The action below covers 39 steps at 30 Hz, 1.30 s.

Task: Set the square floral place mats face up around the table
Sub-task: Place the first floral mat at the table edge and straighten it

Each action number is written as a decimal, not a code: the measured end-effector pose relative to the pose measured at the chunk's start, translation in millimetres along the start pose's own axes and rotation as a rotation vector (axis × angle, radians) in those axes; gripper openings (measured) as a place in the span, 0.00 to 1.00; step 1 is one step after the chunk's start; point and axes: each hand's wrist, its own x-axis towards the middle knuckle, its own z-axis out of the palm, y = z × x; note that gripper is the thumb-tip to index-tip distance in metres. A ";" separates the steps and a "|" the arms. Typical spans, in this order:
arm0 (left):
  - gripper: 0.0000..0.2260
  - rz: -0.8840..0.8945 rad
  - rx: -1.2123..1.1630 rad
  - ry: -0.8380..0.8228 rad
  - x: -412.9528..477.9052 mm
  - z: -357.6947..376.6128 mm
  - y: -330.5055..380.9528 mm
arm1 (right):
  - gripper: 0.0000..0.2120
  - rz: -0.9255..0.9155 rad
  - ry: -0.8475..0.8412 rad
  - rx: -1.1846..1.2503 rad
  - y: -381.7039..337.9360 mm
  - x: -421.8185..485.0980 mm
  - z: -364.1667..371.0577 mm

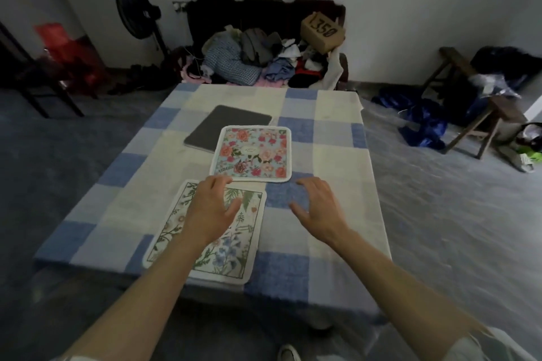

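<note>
Two square floral place mats lie face up on the table [337,138] with its blue-and-white checked cloth. The blue mat with pink and red roses [252,153] sits in the middle. The white mat with green leaves and blue flowers [234,252] lies near the front edge. My left hand [209,208] hovers over the white mat, fingers loosely spread, fingertips by the near left corner of the rose mat. My right hand [318,208] hovers over bare cloth to the right, fingers spread and holding nothing.
A dark grey flat mat [225,126] lies behind the rose mat, partly under it. Beyond the table sit a heap of clothes [258,61], a cardboard box [322,29] and a fan [135,14]. A wooden stool [475,102] stands at the right.
</note>
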 end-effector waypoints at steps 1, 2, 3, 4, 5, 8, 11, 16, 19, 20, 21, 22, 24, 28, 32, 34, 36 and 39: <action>0.21 0.000 0.002 0.015 -8.1 -2.7 3.3 | 0.21 -0.013 0.003 -0.002 -3.9 -6.6 -2.5; 0.21 -0.008 -0.003 0.030 -14.8 -4.5 5.3 | 0.22 -0.024 0.007 -0.003 -7.0 -12.3 -4.7; 0.20 -0.020 -0.019 0.045 -24.4 -6.0 8.0 | 0.22 -0.034 0.005 -0.006 -10.0 -20.6 -7.6; 0.20 -0.026 -0.032 0.060 -34.9 -6.9 10.4 | 0.23 -0.038 0.001 -0.011 -12.0 -29.6 -11.0; 0.20 -0.015 -0.035 0.076 -44.9 -6.5 12.9 | 0.23 -0.034 -0.003 -0.019 -12.7 -38.4 -14.6; 0.21 0.034 -0.014 0.094 -85.2 2.3 21.2 | 0.24 0.003 -0.033 -0.083 -10.2 -73.0 -26.8; 0.23 0.009 0.022 0.064 -123.1 16.1 36.0 | 0.24 0.021 -0.075 -0.151 -1.7 -107.4 -41.1; 0.23 -0.011 -0.015 0.028 -165.5 27.2 66.5 | 0.24 0.000 -0.101 -0.146 11.5 -147.1 -62.4; 0.24 0.004 0.018 0.022 -173.7 30.0 86.1 | 0.24 0.007 -0.066 -0.081 23.2 -160.3 -70.6; 0.23 0.007 0.036 0.025 -173.9 31.2 94.1 | 0.24 0.019 -0.053 -0.052 28.0 -163.6 -73.6; 0.23 0.007 0.053 0.027 -172.7 33.2 103.4 | 0.24 0.039 -0.040 -0.028 34.4 -166.6 -77.5; 0.23 0.010 0.068 0.028 -170.7 36.0 113.5 | 0.24 0.059 -0.027 -0.010 41.6 -168.6 -82.5; 0.22 0.012 0.087 0.023 -163.1 44.8 137.7 | 0.24 0.068 -0.010 0.011 59.7 -170.3 -96.6; 0.22 -0.032 0.095 0.015 -142.3 75.3 196.0 | 0.24 0.031 -0.012 0.030 118.1 -165.6 -136.0; 0.22 -0.098 0.112 0.021 -129.0 110.3 253.2 | 0.24 0.016 -0.046 0.077 183.1 -157.6 -179.8; 0.22 -0.138 0.106 0.043 -124.4 123.9 277.9 | 0.23 0.017 -0.019 0.091 209.7 -153.9 -200.9; 0.21 -0.144 0.119 0.048 -119.6 134.3 301.1 | 0.20 -0.002 0.029 0.111 230.1 -148.2 -217.7; 0.21 -0.112 0.162 0.048 -104.2 150.3 332.2 | 0.19 -0.029 0.036 0.120 254.9 -136.3 -233.6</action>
